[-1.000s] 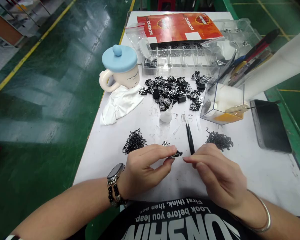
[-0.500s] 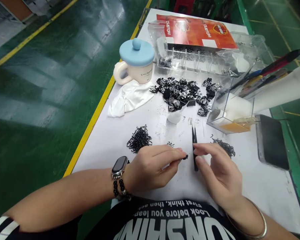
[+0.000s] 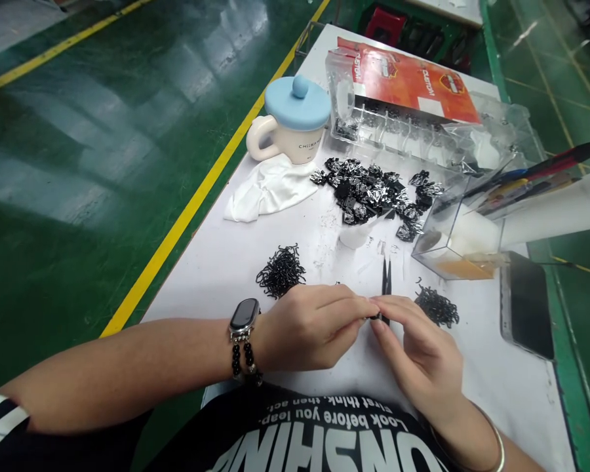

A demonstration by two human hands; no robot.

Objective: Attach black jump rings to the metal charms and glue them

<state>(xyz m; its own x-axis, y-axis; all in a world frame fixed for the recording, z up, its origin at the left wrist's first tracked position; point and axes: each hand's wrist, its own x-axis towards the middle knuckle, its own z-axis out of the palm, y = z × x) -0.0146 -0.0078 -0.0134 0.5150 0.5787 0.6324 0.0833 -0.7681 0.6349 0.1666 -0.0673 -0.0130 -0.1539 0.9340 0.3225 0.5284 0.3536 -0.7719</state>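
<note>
My left hand (image 3: 314, 324) pinches a small black part (image 3: 373, 316) at its fingertips, mostly hidden by the fingers. The fingertips of my right hand (image 3: 420, 347) meet it from the other side, thumb and index closed around its edge. Under the right fingers lie black tweezers (image 3: 386, 278) on the white table, tips pointing away from me. A pile of thin black hooked pieces (image 3: 281, 270) lies beyond my left hand, and a smaller pile of dark pieces (image 3: 437, 305) is right of my right hand.
Black and silver parts (image 3: 368, 190) are heaped mid-table. Behind them are a clear compartment tray (image 3: 398, 134) and an orange printed sheet (image 3: 413, 82). A lidded mug (image 3: 295, 121) and white cloth (image 3: 273, 187) stand left; a clear pen holder (image 3: 459, 239) and phone (image 3: 526, 305) right.
My right hand has moved left, and its fingertips now meet the small black part in my left hand. The view has shifted slightly.
</note>
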